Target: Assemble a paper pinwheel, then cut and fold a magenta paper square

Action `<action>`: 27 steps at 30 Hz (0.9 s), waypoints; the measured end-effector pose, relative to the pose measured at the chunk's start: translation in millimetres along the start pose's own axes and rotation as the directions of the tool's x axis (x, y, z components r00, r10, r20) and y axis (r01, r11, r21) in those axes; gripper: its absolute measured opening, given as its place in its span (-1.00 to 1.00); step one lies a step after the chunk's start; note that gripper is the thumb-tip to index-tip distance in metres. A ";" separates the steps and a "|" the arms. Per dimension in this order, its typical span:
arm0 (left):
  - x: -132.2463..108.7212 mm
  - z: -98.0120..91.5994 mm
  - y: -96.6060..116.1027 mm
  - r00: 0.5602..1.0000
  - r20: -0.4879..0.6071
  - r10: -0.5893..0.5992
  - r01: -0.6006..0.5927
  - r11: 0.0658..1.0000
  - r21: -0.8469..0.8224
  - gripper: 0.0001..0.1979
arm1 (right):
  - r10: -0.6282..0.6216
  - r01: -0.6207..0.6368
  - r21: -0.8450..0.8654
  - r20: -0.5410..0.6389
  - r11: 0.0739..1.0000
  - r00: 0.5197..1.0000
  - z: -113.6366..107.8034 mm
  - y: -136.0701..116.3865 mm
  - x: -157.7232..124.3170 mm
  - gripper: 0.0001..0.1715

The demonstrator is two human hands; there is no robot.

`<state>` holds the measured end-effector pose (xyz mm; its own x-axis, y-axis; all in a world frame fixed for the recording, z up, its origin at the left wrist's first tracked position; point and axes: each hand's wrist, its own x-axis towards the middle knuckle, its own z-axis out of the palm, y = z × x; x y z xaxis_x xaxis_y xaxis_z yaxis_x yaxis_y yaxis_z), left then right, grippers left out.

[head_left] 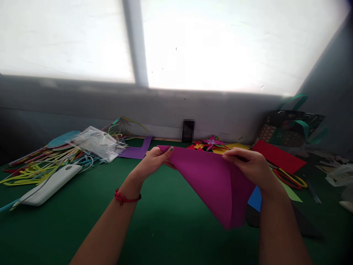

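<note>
A sheet of magenta paper (209, 184) hangs above the green table, folded over on a slant, with its lowest corner pointing down. My left hand (156, 160) pinches its upper left corner, thumb on top. At the upper right edge my right hand (248, 163) grips the paper between thumb and fingers. The sheet's right part is darker and partly covered by my right hand. Behind the paper lie paper flowers (211, 142) in pink, yellow and red, partly hidden by it.
Pipe cleaners (30, 173), a clear plastic bag (96, 143) and a white power bank (52, 186) lie at left. Purple paper (135, 150) is further back. On the right are red paper (278, 156), scissors (292, 178) and a patterned bag (289, 127). A dark phone-like object (188, 132) stands against the wall.
</note>
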<state>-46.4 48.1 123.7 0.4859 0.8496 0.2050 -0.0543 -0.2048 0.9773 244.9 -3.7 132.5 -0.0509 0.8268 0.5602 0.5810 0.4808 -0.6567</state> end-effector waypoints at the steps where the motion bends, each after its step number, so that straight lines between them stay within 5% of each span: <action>1: -0.5 -1.2 0.1 1.000 0.006 -0.005 0.005 1.000 -0.006 -0.56 | -0.003 0.003 -0.002 -0.003 1.000 1.000 -0.2 0.1 -0.1 -0.76; 9: -4.2 -16.9 8.7 1.000 -0.007 0.011 -0.011 1.000 -0.005 -0.55 | -0.018 0.018 -0.007 0.020 1.000 1.000 -2.4 0.0 -0.9 -0.80; 16: -4.4 -9.6 12.9 0.998 -0.052 0.045 -0.046 0.999 -0.003 -0.54 | 0.007 -0.007 -0.026 0.010 1.000 1.000 -4.5 -1.1 -3.1 -0.83; 27: -1.7 7.1 0.7 0.989 0.124 -0.079 0.069 0.994 0.090 -0.68 | -0.006 0.005 -0.029 -0.019 1.000 1.000 -5.7 0.4 -3.9 -0.86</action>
<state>-41.0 43.1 123.7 0.5931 0.7964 0.1185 0.0576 -0.1888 0.9803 250.0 -8.4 132.9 -0.0392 0.8182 0.5735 0.6044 0.4765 -0.6385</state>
